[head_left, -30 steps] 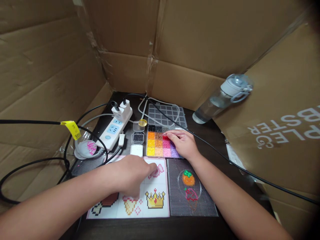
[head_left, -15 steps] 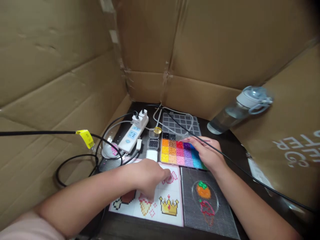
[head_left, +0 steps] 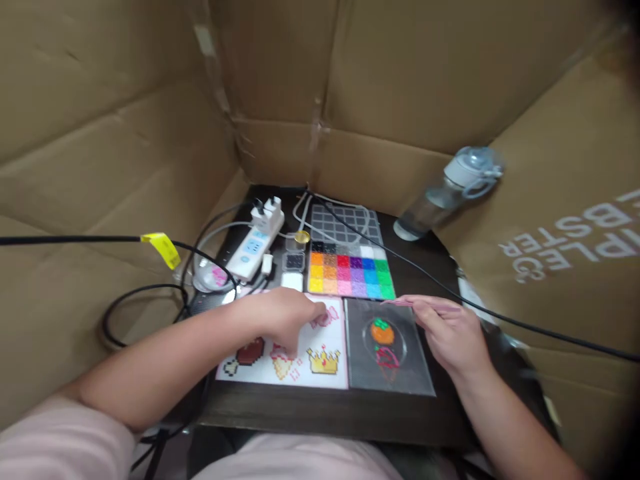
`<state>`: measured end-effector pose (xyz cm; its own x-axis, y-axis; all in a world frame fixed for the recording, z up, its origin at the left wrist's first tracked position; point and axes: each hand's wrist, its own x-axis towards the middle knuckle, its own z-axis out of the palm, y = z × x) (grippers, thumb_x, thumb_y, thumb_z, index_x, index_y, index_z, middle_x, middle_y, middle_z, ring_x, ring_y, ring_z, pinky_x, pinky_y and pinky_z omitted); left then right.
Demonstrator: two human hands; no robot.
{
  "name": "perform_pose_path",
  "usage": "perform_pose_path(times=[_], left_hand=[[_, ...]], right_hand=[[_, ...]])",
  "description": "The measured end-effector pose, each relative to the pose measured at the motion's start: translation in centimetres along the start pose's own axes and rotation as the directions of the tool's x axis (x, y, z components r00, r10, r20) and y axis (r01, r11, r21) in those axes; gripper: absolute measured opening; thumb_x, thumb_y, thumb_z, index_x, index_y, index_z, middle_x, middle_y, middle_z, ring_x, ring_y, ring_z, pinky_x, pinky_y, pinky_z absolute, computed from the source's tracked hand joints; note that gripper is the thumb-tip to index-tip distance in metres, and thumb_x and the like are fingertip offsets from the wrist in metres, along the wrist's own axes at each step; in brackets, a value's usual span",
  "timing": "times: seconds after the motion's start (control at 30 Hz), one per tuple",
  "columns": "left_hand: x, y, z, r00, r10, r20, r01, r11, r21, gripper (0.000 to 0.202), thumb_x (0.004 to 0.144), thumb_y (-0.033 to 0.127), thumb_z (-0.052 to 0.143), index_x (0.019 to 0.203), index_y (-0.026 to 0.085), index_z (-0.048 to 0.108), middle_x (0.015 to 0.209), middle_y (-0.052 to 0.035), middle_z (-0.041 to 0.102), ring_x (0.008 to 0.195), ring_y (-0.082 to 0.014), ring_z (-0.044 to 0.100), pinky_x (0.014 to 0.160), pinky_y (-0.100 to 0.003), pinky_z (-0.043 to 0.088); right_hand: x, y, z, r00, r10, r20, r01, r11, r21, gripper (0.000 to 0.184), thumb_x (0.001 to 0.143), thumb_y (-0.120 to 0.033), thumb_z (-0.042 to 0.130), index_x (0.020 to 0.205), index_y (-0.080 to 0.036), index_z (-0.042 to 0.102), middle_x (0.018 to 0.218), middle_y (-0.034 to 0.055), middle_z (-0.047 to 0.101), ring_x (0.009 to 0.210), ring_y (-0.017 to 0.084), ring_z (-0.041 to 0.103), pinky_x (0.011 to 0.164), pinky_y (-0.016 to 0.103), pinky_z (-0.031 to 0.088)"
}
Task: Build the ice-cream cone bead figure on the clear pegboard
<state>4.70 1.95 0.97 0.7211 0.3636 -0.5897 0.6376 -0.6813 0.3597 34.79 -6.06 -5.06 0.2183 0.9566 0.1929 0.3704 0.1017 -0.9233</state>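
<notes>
My left hand (head_left: 289,320) lies over the white pattern sheet (head_left: 327,385), its index fingertip at the pink candy picture (head_left: 329,315). Its thumb points down, apart from the index finger; nothing shows in it. Pink tweezers (head_left: 435,307) are pinched in my right hand (head_left: 453,337), their tips above the upper edge of the clear pegboard (head_left: 357,360). Whether the tips grip a bead is too small to tell. On the pegboard sit an orange fruit bead figure (head_left: 383,331) with green leaves and a partial pink-red ice-cream outline (head_left: 387,360). Behind it lies the multicoloured bead box (head_left: 350,270).
A white power strip (head_left: 255,247) with plugs stands at the back left. Small bead cases (head_left: 293,261) lie beside the bead box. A water bottle (head_left: 440,193) stands back right. A black cable (head_left: 415,262) crosses above the table. Cardboard walls (head_left: 390,87) surround it.
My right hand has moved with the tweezers from the bead box toward me, to the pegboard's upper right. My left hand stays at the candy picture. The view has shifted.
</notes>
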Motion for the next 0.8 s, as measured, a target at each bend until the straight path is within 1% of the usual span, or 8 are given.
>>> perform_pose_path(times=[0.1, 0.2, 0.3, 0.43, 0.57, 0.67, 0.8], left_hand=[[0.4, 0.0, 0.3, 0.999, -0.049, 0.009, 0.049, 0.999, 0.018, 0.079, 0.059, 0.034, 0.076, 0.136, 0.025, 0.059, 0.112, -0.013, 0.075, 0.093, -0.0314, 0.069, 0.073, -0.036, 0.051], [1.0, -0.3, 0.6, 0.997, -0.074, 0.004, 0.073, 0.997, 0.036, 0.079, 0.061, 0.03, 0.072, 0.139, 0.026, 0.057, 0.11, -0.0133, 0.074, 0.092, -0.0316, 0.068, 0.071, -0.036, 0.049], [1.5, -0.8, 0.9, 0.995, -0.099, 0.021, 0.098, 0.994, 0.052, 0.082, 0.062, 0.028, 0.07, 0.143, 0.028, 0.054, 0.103, -0.0101, 0.072, 0.088, -0.0282, 0.066, 0.072, -0.034, 0.046], [1.8, -0.9, 1.1, 0.993, -0.113, 0.026, 0.113, 0.993, 0.035, 0.08, 0.061, 0.033, 0.072, 0.14, 0.033, 0.056, 0.092, -0.009, 0.07, 0.082, -0.0302, 0.066, 0.067, -0.035, 0.044], [1.9, -0.7, 1.1, 0.991, -0.131, 0.009, 0.13, 0.989, 0.066, 0.08, 0.061, 0.03, 0.071, 0.14, 0.032, 0.056, 0.092, -0.0065, 0.069, 0.08, -0.0255, 0.063, 0.069, -0.033, 0.042], [1.9, -0.6, 1.0, 0.99, -0.136, 0.022, 0.135, 0.99, 0.049, 0.081, 0.059, 0.031, 0.073, 0.138, 0.032, 0.057, 0.093, -0.0092, 0.071, 0.078, -0.0274, 0.064, 0.066, -0.034, 0.041], [2.0, -0.8, 1.0, 0.991, -0.13, 0.041, 0.127, 0.99, 0.06, 0.081, 0.061, 0.034, 0.071, 0.14, 0.032, 0.055, 0.097, -0.0117, 0.072, 0.082, -0.032, 0.066, 0.063, -0.035, 0.041]], right_hand=[[-3.4, 0.4, -1.3, 0.998, 0.059, -0.005, -0.059, 0.998, -0.021, 0.029, 0.087, -0.05, 0.072, 0.086, -0.023, 0.084, 0.088, 0.0108, 0.083, 0.085, 0.03, 0.08, 0.083, 0.045, 0.065], [-6.2, 0.5, -2.2, 0.999, 0.045, -0.029, -0.047, 0.995, -0.09, 0.025, 0.089, -0.046, 0.07, 0.085, -0.025, 0.084, 0.089, 0.0091, 0.083, 0.086, 0.029, 0.079, 0.092, 0.047, 0.061], [-8.1, 0.4, -2.4, 0.999, 0.045, -0.009, -0.046, 0.989, -0.141, 0.025, 0.09, -0.044, 0.068, 0.082, -0.026, 0.083, 0.085, 0.008, 0.083, 0.083, 0.028, 0.079, 0.093, 0.048, 0.059], [-9.1, 0.5, -2.2, 0.999, 0.046, -0.004, -0.046, 0.986, -0.16, 0.026, 0.09, -0.044, 0.066, 0.079, -0.026, 0.082, 0.082, 0.0075, 0.082, 0.078, 0.027, 0.079, 0.09, 0.048, 0.059], [-9.6, 1.3, -2.3, 0.998, 0.053, -0.02, -0.056, 0.987, -0.148, 0.027, 0.09, -0.044, 0.065, 0.079, -0.026, 0.082, 0.082, 0.0075, 0.082, 0.08, 0.028, 0.079, 0.089, 0.048, 0.058], [-9.8, 1.6, -2.4, 0.999, 0.053, -0.005, -0.053, 0.995, -0.09, 0.025, 0.091, -0.041, 0.065, 0.081, -0.026, 0.082, 0.083, 0.0078, 0.082, 0.08, 0.027, 0.077, 0.085, 0.047, 0.059], [-9.9, 1.6, -2.3, 1.0, 0.011, -0.016, -0.01, 1.0, 0.021, 0.018, 0.091, -0.031, 0.067, 0.084, -0.027, 0.083, 0.084, 0.0063, 0.082, 0.077, 0.025, 0.075, 0.078, 0.043, 0.058]])
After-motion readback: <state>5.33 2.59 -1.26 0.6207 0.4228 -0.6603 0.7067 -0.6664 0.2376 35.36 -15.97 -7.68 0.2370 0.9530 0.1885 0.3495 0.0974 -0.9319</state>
